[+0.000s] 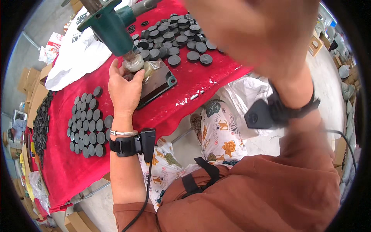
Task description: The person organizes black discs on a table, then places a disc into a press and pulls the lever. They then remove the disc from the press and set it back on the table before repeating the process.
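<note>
A green hand press (pixel 116 36) stands on the table in front of me, its ram tip (pixel 134 63) wrapped in clear film. My left hand (pixel 125 91) reaches under that tip, thumb and fingers curled round something the tip and fingers hide. Below it lies the dark metal base plate (pixel 154 83) of the press, with crumpled clear film on top. High at the upper right, close to the camera, my right hand (pixel 266 34) is smeared by motion. Its fingers and anything in them cannot be made out. The press's lever bar (pixel 145 7) points toward that side.
Many dark round discs (pixel 169 36) are heaped behind the press, and more discs (pixel 87 129) stand grouped to my left on the red cloth (pixel 185 92). Small black parts (pixel 41 127) pile up at the far left edge. A white sack (pixel 81 54) lies beyond; a cardboard box (pixel 79 222) sits below.
</note>
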Demonstrator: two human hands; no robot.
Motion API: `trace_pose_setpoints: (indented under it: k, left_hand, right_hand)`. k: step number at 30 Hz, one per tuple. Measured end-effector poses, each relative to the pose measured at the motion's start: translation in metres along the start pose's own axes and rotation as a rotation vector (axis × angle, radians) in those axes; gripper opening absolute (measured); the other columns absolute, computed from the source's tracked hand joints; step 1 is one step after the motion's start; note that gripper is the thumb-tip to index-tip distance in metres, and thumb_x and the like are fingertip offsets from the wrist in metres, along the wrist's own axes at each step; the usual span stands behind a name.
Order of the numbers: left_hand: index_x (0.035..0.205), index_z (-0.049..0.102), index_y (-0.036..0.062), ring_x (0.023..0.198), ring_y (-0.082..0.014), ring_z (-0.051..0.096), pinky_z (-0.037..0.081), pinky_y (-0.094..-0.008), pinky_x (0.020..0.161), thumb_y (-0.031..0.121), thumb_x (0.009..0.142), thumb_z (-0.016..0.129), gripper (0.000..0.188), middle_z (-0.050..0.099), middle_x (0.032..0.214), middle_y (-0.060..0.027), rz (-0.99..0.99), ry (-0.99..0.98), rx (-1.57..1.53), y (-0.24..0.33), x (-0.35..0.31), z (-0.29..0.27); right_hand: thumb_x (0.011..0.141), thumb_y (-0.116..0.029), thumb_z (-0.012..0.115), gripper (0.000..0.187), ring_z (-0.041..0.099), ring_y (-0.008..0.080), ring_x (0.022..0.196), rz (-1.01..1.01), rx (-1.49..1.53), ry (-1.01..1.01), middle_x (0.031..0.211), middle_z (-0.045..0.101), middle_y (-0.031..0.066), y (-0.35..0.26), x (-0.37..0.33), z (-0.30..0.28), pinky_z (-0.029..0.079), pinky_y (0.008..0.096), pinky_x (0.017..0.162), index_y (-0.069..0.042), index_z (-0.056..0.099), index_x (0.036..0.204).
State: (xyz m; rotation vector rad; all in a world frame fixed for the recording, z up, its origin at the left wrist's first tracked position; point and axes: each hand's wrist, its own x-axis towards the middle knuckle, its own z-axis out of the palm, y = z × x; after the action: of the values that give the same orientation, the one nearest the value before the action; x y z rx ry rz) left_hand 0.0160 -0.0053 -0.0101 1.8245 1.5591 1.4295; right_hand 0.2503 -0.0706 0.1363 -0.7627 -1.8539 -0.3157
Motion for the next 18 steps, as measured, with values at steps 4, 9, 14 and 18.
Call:
trace_pose_setpoints:
  k: [4, 9, 14, 18]
  left_hand:
    - [0.137, 0.033, -0.0142, 0.097, -0.0254, 0.067, 0.049, -0.0343, 0.088, 0.018, 0.073, 0.077, 0.083, 0.067, 0.109, -0.021, -0.026, -0.006, 0.013, 0.006, -0.004, -0.002]
    - [0.137, 0.034, -0.0133, 0.098, -0.0262, 0.066, 0.048, -0.034, 0.089, 0.018, 0.074, 0.076, 0.083, 0.067, 0.111, -0.0206, -0.082, -0.002, 0.006, 0.011, -0.006, -0.002]
    - [0.126, 0.053, -0.0026, 0.099, -0.0299, 0.064, 0.048, -0.0375, 0.088, 0.019, 0.074, 0.076, 0.061, 0.065, 0.113, -0.0182, 0.135, 0.044, 0.277, 0.021, -0.023, -0.031]
    - [0.108, 0.066, 0.0045, 0.095, -0.0346, 0.061, 0.049, -0.0416, 0.083, 0.025, 0.076, 0.074, 0.039, 0.063, 0.106, -0.0155, 0.069, -0.115, 0.785, 0.025, -0.06, -0.094]
  right_hand:
    - [0.07, 0.009, 0.069, 0.023, 0.062, 0.0183, 0.071, -0.092, -0.055, 0.037, 0.088, 0.065, 0.0164, -0.005, -0.029, 0.002, 0.049, 0.0256, 0.059, -0.001, 0.059, 0.088]
    - [0.069, 0.009, 0.07, 0.024, 0.063, 0.0196, 0.071, -0.167, -0.014, 0.107, 0.088, 0.065, 0.0167, -0.014, -0.063, 0.025, 0.05, 0.0266, 0.059, -0.001, 0.059, 0.088]
    - [0.063, 0.006, 0.072, 0.024, 0.066, 0.0252, 0.073, -0.128, 0.097, 0.302, 0.081, 0.064, 0.0125, -0.016, -0.07, 0.039, 0.05, 0.029, 0.052, -0.005, 0.062, 0.082]
    - [0.076, 0.011, 0.068, 0.025, 0.066, 0.0237, 0.087, -0.177, 0.031, 0.128, 0.098, 0.063, 0.0219, -0.013, -0.069, 0.029, 0.052, 0.0286, 0.075, 0.004, 0.055, 0.097]
